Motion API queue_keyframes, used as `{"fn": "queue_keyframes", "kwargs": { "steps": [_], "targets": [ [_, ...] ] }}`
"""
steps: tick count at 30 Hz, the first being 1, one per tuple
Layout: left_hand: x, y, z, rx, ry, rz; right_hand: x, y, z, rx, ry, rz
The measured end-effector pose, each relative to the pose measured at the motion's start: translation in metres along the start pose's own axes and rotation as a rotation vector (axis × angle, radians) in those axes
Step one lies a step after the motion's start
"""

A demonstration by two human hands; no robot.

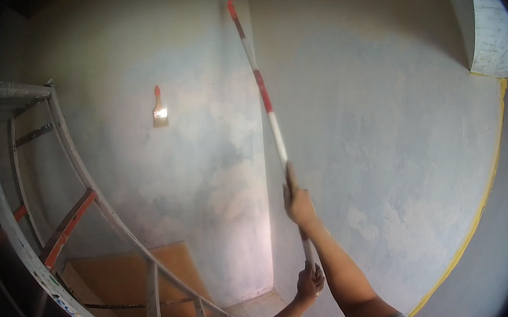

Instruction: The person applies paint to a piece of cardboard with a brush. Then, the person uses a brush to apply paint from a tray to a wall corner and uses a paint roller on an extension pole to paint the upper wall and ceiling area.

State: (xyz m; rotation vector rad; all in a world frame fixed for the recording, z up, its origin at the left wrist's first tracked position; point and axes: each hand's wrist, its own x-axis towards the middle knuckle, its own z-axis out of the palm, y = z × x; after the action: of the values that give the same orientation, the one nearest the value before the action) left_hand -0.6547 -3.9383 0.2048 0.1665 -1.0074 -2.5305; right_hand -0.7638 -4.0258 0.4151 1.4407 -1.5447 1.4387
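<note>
Both hands, left hand low and right hand higher, squeeze a long red-and-white pole. A metal ladder stands left; a paintbrush hangs on the patchy wall.

Both arms raised forward; right hand clenched high, left hand clenched lower, directly beneath, fingers fully wrapped.

head view: worn at head height, left of a pair | faces forward into a room corner, seemingly tilted slightly up; wall near, filling most of the frame | ladder bends along the left rim; fisheye edges dark | single view; nothing shared
</note>
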Motion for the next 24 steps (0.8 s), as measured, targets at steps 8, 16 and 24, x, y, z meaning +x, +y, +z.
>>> {"fn": "queue_keyframes", "kwargs": {
  "steps": [8, 16, 24],
  "targets": [
    [0.024, 0.042, 0.046, 0.103, 0.005, 0.158, 0.057, -0.019, -0.028, 0.002, -0.172, 0.233],
    [-0.021, -0.023, 0.003, 0.053, -0.055, 0.081, -0.027, -0.044, -0.048, 0.047, -0.103, 0.259],
    [0.0, -0.002, 0.025, 0.128, -0.003, 0.078, 0.003, -0.036, -0.05, 0.001, -0.181, 0.284]
  ]
}}
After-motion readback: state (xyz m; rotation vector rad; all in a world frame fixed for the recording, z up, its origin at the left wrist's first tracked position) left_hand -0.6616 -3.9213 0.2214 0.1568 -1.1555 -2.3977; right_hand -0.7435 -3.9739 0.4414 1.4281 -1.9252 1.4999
